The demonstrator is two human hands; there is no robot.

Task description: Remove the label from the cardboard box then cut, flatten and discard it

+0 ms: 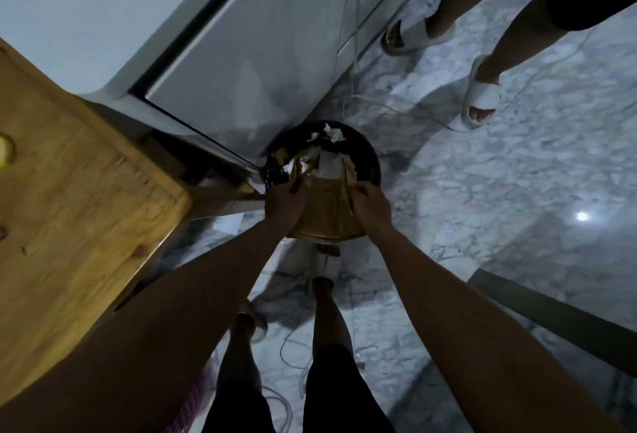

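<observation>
Head view, looking straight down. At the left of the frame sat a wooden worktop [69, 191], its corner near centre left. Above and right of it, in the upper middle, stood a white appliance [241, 64] with a dark door seam. Just right of the worktop corner, the left hand [284, 201] was closed on the left edge of the flattened cardboard box [325, 208], fingers wrapped over the folded brown panels. The cardboard was at frame centre, its far end pushed down into the mouth of a round black bin [365, 153] and its near end sticking out toward the camera. Torn white paper scraps [332, 133] lay inside the bin at its far rim. The right hand [370, 207] was clamped on the right edge of the cardboard, thumb and fingers pinching the panel. Both forearms reached in from the bottom of the frame; the person's own legs showed between them over a marble-patterned floor [482, 174]. At upper right, a second person's feet in white slides [481, 95] stood on the floor, well apart from the bin.
</observation>
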